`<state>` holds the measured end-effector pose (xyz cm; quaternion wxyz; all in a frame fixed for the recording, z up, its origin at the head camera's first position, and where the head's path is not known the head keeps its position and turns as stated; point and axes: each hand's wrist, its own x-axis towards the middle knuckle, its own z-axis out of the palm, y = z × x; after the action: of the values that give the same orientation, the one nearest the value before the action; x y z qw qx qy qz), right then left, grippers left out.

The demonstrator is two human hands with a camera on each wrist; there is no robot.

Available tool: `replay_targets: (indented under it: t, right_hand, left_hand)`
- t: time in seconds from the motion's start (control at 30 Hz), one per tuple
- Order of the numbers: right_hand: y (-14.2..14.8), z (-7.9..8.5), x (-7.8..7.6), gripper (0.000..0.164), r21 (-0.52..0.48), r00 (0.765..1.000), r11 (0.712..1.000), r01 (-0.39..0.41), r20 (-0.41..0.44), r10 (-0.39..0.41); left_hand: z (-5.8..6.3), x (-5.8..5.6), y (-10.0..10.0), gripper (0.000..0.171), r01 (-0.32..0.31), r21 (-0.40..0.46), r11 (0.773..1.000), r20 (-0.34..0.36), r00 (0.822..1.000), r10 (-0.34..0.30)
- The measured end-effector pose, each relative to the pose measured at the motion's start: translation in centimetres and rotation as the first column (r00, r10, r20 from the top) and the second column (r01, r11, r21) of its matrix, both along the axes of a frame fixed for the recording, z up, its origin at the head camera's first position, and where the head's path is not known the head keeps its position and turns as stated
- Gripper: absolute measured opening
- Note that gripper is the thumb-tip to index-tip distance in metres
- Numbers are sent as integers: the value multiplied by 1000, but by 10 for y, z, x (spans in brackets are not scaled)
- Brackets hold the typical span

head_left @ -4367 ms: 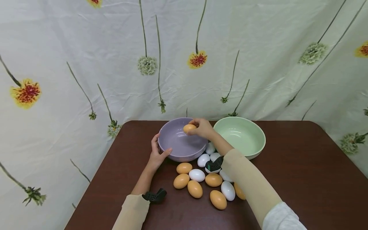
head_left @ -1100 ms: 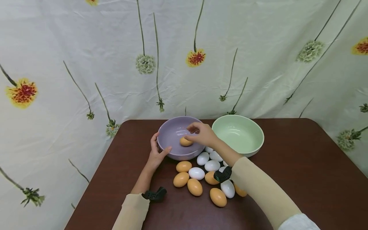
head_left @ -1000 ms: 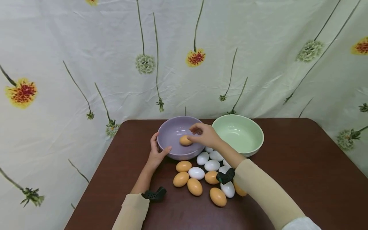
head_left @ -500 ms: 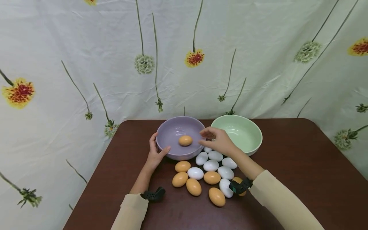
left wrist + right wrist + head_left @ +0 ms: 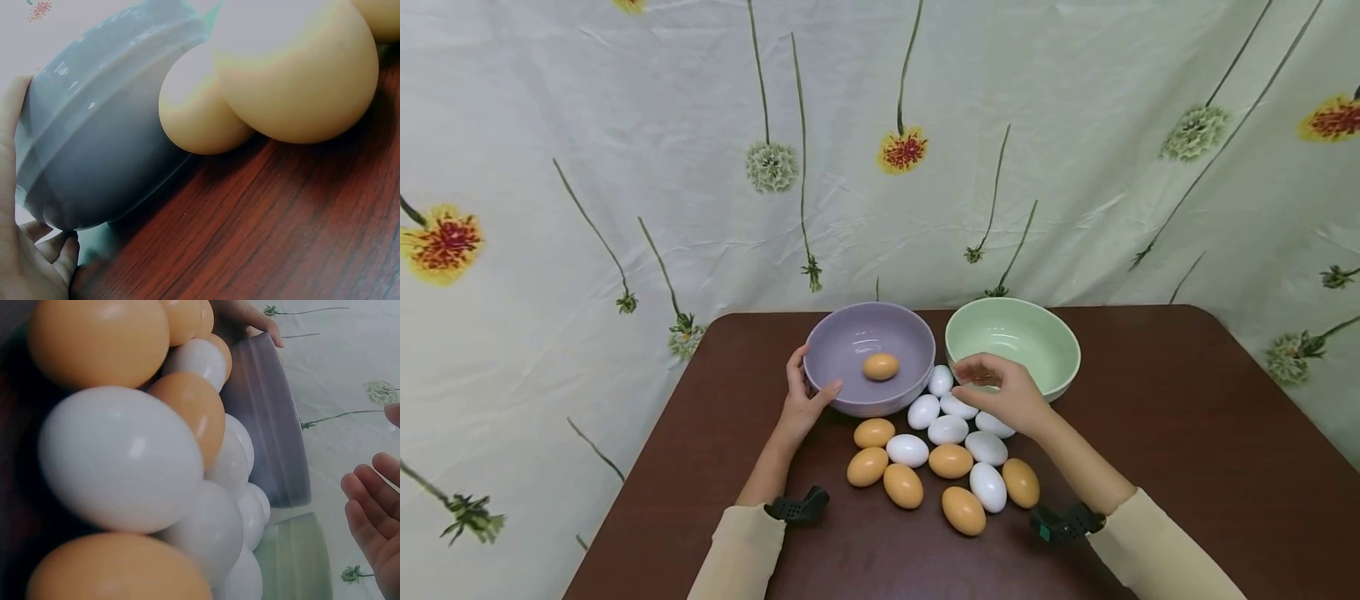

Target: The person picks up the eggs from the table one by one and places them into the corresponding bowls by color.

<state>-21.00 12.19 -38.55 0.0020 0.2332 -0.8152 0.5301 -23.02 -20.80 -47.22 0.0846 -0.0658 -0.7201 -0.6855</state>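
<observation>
Currently, left hand, thumb spread wide, grips purple bowl, brown egg inside; right hand, fingers loosely parted, hovers empty near white eggs.

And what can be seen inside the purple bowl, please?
In the head view, one brown egg lies on its side inside the purple bowl. The patch of bowl directly under it is covered by the egg and cannot be seen.

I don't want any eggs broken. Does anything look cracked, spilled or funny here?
Nothing stands out. The eggs show no visible cracks, the table shows no spill, and the purple bowl and green bowl stand upright.
</observation>
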Motion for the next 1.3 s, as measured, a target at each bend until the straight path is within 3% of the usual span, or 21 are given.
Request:
replay_targets:
  t: [0.37,0.63,1.07,1.3]
  right_hand:
    - [25,-10,28,31,17,999,999,36,-1,-36]
    - [43,-15,54,26,30,994,995,96,-55,-94]
    - [63,-34,71,26,50,986,988,146,-84,-142]
    - [71,-52,80,28,96,978,976,197,-81,-190]
  left_hand:
    - [-2,1,0,82,6,-8,1000,-7,1000,-6]
    - [-1,4,1,83,4,10,1000,1,1000,-4]
    - [-3,0,-3,83,-23,3,1000,-2,1000,23]
    - [-1,2,-1,83,-2,-20,1000,6,1000,2]
